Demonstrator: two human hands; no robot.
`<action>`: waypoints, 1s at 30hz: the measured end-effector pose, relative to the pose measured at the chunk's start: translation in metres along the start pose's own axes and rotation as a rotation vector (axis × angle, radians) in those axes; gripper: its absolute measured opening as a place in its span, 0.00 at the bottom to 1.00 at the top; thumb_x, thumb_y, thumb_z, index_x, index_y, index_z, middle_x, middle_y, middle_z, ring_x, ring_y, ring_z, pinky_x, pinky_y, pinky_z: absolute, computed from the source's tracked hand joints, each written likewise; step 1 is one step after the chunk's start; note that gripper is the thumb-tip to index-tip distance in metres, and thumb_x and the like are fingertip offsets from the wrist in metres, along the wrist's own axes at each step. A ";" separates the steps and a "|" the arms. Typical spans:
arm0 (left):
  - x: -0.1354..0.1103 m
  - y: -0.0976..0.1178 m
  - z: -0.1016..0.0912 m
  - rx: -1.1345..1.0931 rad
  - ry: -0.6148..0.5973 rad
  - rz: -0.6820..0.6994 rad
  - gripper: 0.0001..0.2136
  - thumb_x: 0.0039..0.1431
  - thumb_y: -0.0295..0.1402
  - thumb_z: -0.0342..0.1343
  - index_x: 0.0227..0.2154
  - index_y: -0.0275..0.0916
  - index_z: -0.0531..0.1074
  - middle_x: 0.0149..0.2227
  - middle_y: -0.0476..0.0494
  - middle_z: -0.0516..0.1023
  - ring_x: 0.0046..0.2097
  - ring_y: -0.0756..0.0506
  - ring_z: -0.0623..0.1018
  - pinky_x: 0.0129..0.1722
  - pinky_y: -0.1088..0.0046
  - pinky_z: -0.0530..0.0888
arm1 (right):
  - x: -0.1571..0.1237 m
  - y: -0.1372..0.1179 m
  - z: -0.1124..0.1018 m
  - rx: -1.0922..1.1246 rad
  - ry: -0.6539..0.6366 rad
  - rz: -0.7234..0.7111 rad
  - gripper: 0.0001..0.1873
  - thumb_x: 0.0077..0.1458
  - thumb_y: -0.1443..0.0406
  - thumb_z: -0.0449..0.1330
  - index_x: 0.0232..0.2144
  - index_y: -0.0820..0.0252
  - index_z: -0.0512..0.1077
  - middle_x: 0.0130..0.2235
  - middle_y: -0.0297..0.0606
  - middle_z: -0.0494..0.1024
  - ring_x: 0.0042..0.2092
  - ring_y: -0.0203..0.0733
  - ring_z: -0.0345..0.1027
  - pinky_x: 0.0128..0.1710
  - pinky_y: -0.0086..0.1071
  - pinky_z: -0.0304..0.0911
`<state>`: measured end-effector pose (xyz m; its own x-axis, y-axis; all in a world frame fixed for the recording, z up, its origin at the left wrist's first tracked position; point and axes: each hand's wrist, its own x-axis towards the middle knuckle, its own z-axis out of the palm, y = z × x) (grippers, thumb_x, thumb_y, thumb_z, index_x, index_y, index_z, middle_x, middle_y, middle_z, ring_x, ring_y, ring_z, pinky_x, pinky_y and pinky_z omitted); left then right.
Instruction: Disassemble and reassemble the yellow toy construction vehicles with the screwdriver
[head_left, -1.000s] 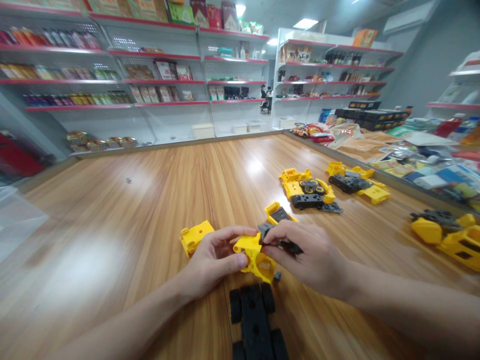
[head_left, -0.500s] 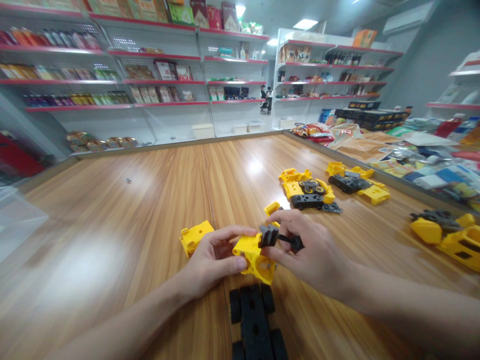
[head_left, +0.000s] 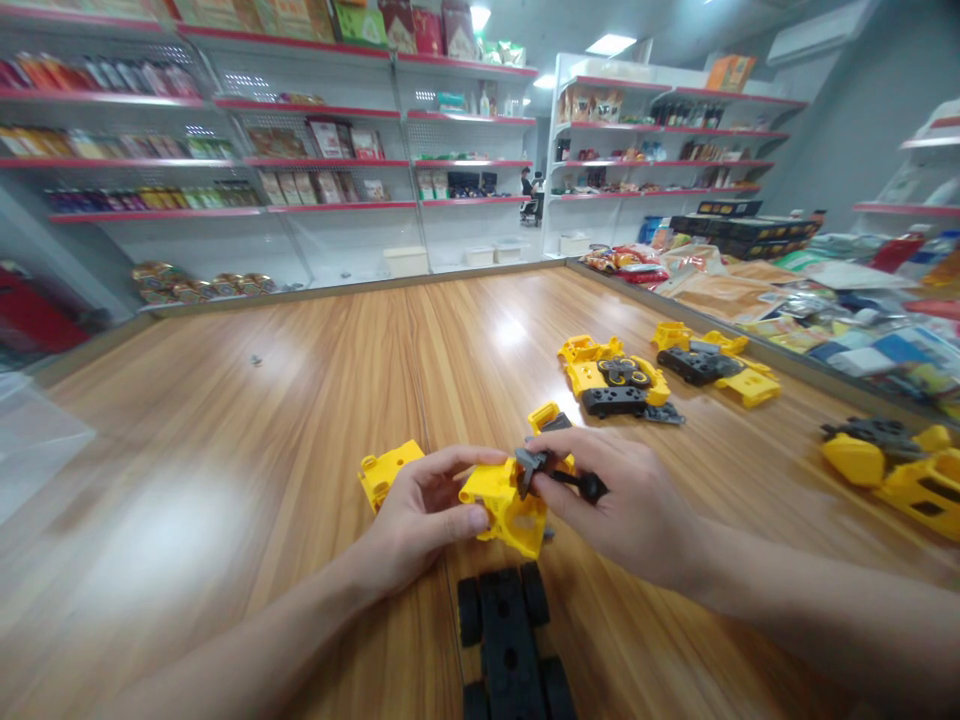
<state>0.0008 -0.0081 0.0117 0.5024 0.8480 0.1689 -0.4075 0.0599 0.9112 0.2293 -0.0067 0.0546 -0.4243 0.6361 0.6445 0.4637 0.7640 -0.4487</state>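
Note:
My left hand [head_left: 431, 515] pinches a yellow plastic toy-vehicle body part [head_left: 499, 510] between thumb and fingers, above the table. At that part's upper right edge, my right hand [head_left: 611, 500] grips a small grey plastic piece [head_left: 529, 466] in its fingertips. A black rod with a rounded end [head_left: 590, 487] also sits in the right hand; whether it is joined to the grey piece I cannot tell. Below the hands lies a black wheeled toy chassis [head_left: 511, 630]. Just beyond my left hand rests a flat yellow part [head_left: 388, 472]. Another yellow piece [head_left: 546, 417] is partly hidden behind my right hand.
Yellow and black toy parts [head_left: 615, 380] lie at the right, with a second group [head_left: 712, 365] behind and a third [head_left: 900, 475] near the right edge. Tiny bits [head_left: 256, 360] lie far left. A clear plastic bin [head_left: 37, 440] stands at left. Packaged goods [head_left: 840, 300] crowd beyond the table's right rim.
The yellow body part has tilted and shifted slightly left and up in my left hand. My right fingers have turned the grey piece and shifted their hold on it.

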 end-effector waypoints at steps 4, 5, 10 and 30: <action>0.001 0.000 0.000 0.018 0.071 0.025 0.19 0.53 0.29 0.65 0.49 0.39 0.73 0.46 0.40 0.80 0.42 0.46 0.79 0.43 0.72 0.76 | 0.000 -0.002 -0.001 0.022 0.018 -0.044 0.12 0.53 0.72 0.61 0.42 0.61 0.71 0.36 0.35 0.78 0.36 0.33 0.73 0.38 0.25 0.66; 0.001 0.000 0.000 0.026 0.084 0.034 0.18 0.53 0.29 0.64 0.48 0.39 0.73 0.46 0.39 0.80 0.42 0.45 0.79 0.42 0.71 0.76 | 0.000 -0.002 -0.001 0.033 -0.005 -0.057 0.12 0.53 0.72 0.61 0.42 0.61 0.71 0.36 0.35 0.78 0.36 0.34 0.72 0.38 0.26 0.66; 0.002 0.000 0.001 0.096 0.053 0.060 0.19 0.53 0.27 0.64 0.48 0.39 0.72 0.47 0.39 0.79 0.45 0.44 0.79 0.45 0.70 0.75 | -0.001 0.002 -0.001 0.049 -0.173 -0.086 0.13 0.52 0.72 0.60 0.42 0.59 0.70 0.35 0.35 0.75 0.36 0.36 0.70 0.36 0.29 0.64; 0.000 0.002 0.006 0.146 0.011 0.035 0.23 0.54 0.26 0.64 0.53 0.42 0.70 0.48 0.39 0.79 0.47 0.43 0.79 0.46 0.71 0.74 | -0.006 -0.002 0.007 0.069 -0.097 0.077 0.15 0.48 0.70 0.62 0.39 0.57 0.63 0.34 0.33 0.76 0.30 0.35 0.69 0.26 0.27 0.58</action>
<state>0.0045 -0.0110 0.0160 0.4810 0.8540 0.1982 -0.3089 -0.0465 0.9500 0.2251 -0.0111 0.0471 -0.4645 0.6980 0.5450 0.4445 0.7161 -0.5383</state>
